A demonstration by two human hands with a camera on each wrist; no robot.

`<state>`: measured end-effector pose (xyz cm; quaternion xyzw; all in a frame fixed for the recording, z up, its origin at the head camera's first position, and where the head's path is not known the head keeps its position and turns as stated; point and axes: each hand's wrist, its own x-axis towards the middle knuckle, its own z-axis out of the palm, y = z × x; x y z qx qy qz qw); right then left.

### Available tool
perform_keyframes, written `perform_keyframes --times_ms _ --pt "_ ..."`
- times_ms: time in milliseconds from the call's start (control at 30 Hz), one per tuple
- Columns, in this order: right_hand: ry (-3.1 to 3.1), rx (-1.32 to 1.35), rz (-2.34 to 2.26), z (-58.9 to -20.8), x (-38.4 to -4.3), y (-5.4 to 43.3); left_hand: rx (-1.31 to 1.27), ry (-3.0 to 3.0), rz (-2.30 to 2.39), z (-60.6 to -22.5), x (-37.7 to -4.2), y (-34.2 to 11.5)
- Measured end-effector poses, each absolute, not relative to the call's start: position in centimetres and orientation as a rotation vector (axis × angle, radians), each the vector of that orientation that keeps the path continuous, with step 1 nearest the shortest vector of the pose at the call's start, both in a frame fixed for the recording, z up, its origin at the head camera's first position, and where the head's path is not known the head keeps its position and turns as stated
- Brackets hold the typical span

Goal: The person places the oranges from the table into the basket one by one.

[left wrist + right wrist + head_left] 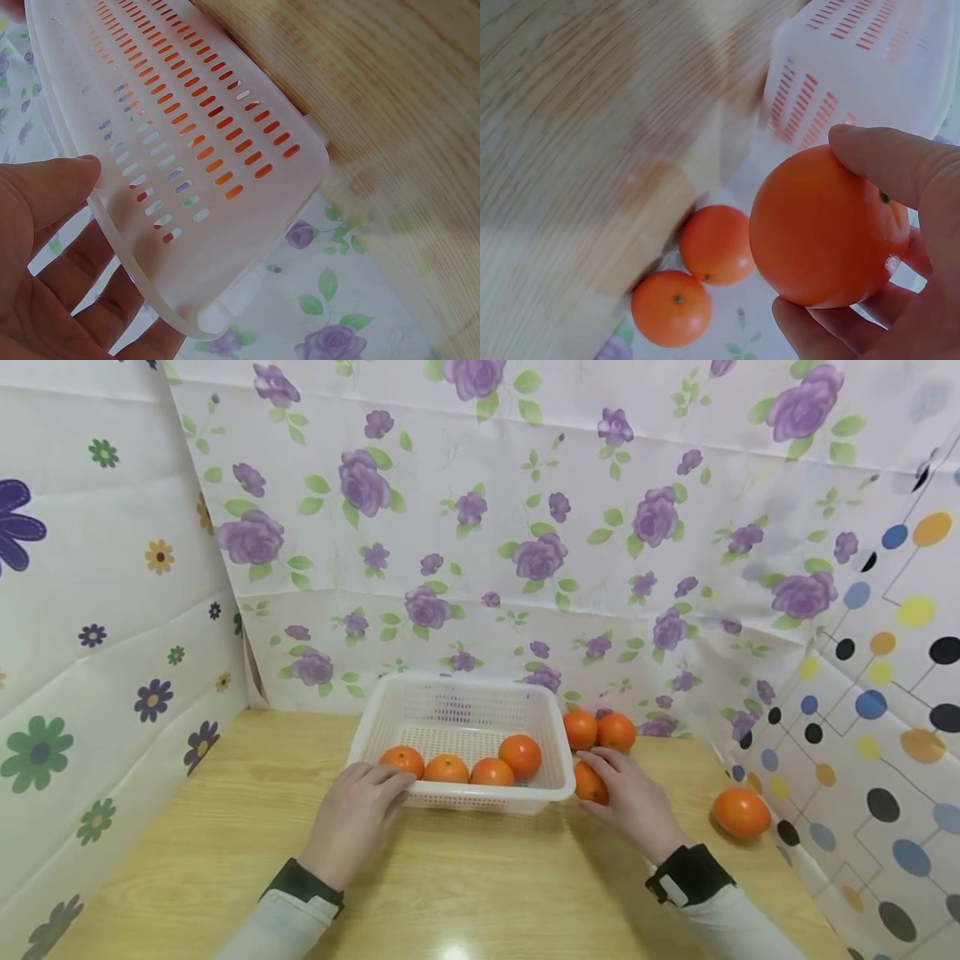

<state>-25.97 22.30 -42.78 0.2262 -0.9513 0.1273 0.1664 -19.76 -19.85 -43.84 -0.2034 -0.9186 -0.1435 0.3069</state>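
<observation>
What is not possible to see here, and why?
- Head view: bottoms of the front oranges, hidden by the basket.
- Head view: part of the held orange, under the right hand.
- Left wrist view: fingertips of the left hand, behind the basket.
- Right wrist view: part of the basket, cut by the edges.

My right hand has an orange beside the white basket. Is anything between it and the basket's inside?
Yes, the basket's right wall: the held orange is just outside it, in the right hand. Nothing else visible blocks that path; the two loose oranges lie farther back.
</observation>
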Motion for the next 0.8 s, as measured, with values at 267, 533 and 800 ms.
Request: perform_keyframes --times_ms 267,533,800 --pt "-2.685 0.675 0.358 -42.5 -26.0 21.8 -0.533 -2.441 -0.389 -43.7 -19.7 -19.9" --pt "-2.659 0.656 0.366 -41.6 -26.2 22.4 -0.53 -2.445 -0.387 -43.7 -19.6 -19.8" --pt "-2.605 0.659 0.371 -40.0 -26.2 22.3 -0.532 -2.447 -0.383 -43.8 -19.7 -19.8"
